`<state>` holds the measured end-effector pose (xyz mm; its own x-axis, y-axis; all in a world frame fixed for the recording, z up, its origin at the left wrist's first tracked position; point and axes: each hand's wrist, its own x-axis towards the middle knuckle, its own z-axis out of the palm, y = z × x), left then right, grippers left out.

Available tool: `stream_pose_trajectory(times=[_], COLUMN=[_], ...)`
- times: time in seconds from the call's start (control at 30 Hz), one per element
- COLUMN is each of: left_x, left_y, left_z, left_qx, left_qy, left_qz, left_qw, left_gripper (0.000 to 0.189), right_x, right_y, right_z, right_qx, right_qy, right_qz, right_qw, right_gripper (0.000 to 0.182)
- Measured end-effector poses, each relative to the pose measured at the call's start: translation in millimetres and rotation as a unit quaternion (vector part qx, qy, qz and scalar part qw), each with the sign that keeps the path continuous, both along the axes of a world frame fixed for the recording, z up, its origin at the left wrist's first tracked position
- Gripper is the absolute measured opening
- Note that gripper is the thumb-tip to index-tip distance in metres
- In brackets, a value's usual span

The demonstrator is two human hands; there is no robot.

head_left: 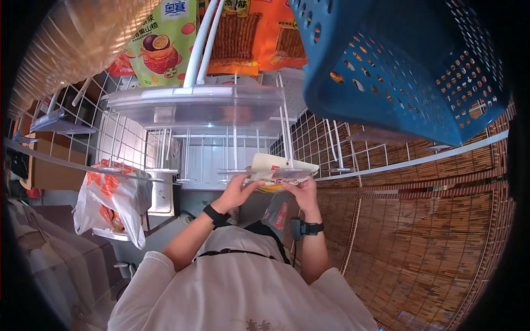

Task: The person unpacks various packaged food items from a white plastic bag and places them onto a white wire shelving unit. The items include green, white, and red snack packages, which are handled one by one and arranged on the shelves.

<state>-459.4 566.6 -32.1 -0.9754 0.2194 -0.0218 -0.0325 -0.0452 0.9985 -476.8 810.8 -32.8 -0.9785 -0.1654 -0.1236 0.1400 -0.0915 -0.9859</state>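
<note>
Both hands hold one cream-coloured snack packet [285, 167] with red and yellow parts, low against the front of a white wire display rack [236, 142]. My left hand [240, 191] grips its left end, thumb on the lower edge. At its right end, my right hand [304, 192] pinches it between thumb and fingers. A wire hook with a clear plastic tag holder passes in front of the packet, partly hiding it; whether the packet hangs on the hook cannot be told. The fingertips behind the packet are hidden.
A blue perforated plastic basket [372, 99] is at upper right, above the rack. Green [165, 45] and orange [236, 41] snack bags hang at the top. A clear plastic tray [194, 107] juts out nearer. A white plastic bag [112, 202] hangs at left; bamboo blinds [414, 248] cover the right.
</note>
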Motion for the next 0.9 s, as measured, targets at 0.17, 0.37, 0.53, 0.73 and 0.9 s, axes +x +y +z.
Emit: stream_pose_trajectory(times=[0.17,0.37,0.53,0.73,0.9], left_x=[5,14,-2,-13,-32], left_y=[3,6,3,5,2], left_z=[-5,-1,-1,7,-5], left_qx=[-0.050,-0.033,-0.001,0.044,0.043], left_qy=[-0.001,-0.009,0.014,0.010,0.013], left_qz=[0.003,0.032,0.016,0.027,-0.003], left_qw=[0.999,0.999,1.000,0.999,0.999], left_gripper=[0.030,0.033,0.036,0.046,0.052], right_x=[0,0,-9,-22,-36], right_y=[9,8,-3,-12,-11], right_z=[-2,0,7,17,7], right_qx=[0.010,-0.004,-0.035,-0.033,0.008], right_qy=[-0.008,-0.002,0.001,0.002,0.050], right_qz=[0.024,0.042,0.016,0.009,-0.015], right_qw=[1.000,0.999,0.999,0.999,0.999], right_gripper=[0.042,0.048,0.052,0.050,0.046])
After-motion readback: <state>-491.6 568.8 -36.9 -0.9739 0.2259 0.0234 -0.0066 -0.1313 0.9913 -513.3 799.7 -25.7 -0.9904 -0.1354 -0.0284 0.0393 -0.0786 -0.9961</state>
